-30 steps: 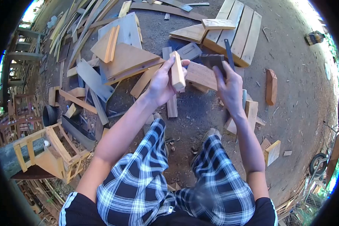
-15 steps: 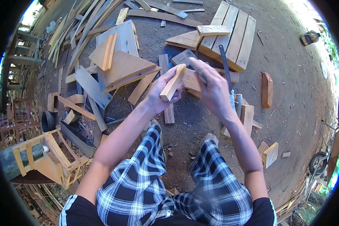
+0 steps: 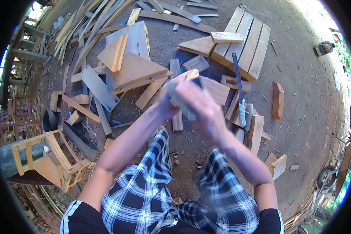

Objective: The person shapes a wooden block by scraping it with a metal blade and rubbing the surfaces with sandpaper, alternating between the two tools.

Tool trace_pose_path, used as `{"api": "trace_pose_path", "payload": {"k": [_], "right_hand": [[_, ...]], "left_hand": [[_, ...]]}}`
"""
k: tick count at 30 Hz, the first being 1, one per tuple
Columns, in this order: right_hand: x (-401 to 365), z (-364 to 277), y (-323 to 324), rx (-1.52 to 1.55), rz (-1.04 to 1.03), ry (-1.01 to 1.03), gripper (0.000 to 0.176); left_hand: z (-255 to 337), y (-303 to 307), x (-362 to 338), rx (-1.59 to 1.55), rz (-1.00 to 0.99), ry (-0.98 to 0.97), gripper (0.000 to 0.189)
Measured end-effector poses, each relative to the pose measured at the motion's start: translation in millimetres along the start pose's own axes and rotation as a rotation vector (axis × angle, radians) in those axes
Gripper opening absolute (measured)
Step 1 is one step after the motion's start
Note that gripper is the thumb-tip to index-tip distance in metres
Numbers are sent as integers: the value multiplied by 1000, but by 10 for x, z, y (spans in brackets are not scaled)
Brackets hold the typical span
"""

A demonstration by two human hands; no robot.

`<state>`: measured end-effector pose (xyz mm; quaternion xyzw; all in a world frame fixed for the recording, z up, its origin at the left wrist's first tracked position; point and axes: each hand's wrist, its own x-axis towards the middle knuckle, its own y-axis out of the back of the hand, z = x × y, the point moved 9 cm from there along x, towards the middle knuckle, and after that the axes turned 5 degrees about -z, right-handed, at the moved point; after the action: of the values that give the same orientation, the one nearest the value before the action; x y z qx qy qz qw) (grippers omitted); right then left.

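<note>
In front of my knees, my left hand (image 3: 168,104) is wrapped round a small block of light wood. Only the far end of the wood block (image 3: 192,74) shows clearly. Over it lies my right hand (image 3: 202,111), blurred by motion, with its fingers across the block. Under those fingers is a grey sheet (image 3: 190,114) that looks like sandpaper, pressed against the wood. Most of the block is hidden by the right hand and the sheet.
Stacked triangular boards (image 3: 134,74) lie ahead on the left. Beyond to the right is a slatted wooden panel (image 3: 245,43). A long dark-bladed tool with a wrapped handle (image 3: 242,111) rests among offcuts. A reddish wood block (image 3: 277,101) lies farther right, a small wooden frame (image 3: 52,160) at left.
My right hand has moved left and toward me, from beside the wood block onto it, bringing the grey sheet over it. My left hand still grips the block. The view has shifted slightly.
</note>
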<state>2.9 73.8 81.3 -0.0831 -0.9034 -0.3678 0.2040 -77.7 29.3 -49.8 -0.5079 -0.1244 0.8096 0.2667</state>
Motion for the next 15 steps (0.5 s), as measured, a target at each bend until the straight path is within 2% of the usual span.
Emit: {"api": "trace_pose_path", "payload": {"k": [2, 3, 4, 6, 8, 10, 11, 12, 14, 15], "right_hand": [[0, 553, 109, 63, 121, -226, 54], [6, 549, 119, 52, 148, -236, 55], [21, 364, 100, 61, 137, -154, 56], [-9, -36, -1, 4, 33, -70, 53], [3, 37, 28, -9, 18, -16, 53], [14, 526, 176, 35, 139, -189, 52], [-5, 643, 192, 128, 171, -272, 46], [17, 576, 192, 125, 179, -259, 46], [-33, -23, 28, -12, 70, 31, 43], [-3, -241, 18, 23, -31, 55, 43]], "left_hand": [[-2, -301, -240, -141, -1026, -203, 36], [4, -311, -203, -149, -1020, -201, 35], [96, -523, -327, -141, -1026, -209, 35], [184, -230, -192, -116, -180, -271, 35], [119, -32, -68, -111, -171, -242, 35], [62, -361, -253, -54, -886, -233, 39], [49, -372, -267, -116, -871, -238, 38], [138, -542, -320, -106, -876, -249, 38], [172, -227, -140, -149, -192, -261, 35], [148, -179, -131, -151, -190, -257, 35]]}}
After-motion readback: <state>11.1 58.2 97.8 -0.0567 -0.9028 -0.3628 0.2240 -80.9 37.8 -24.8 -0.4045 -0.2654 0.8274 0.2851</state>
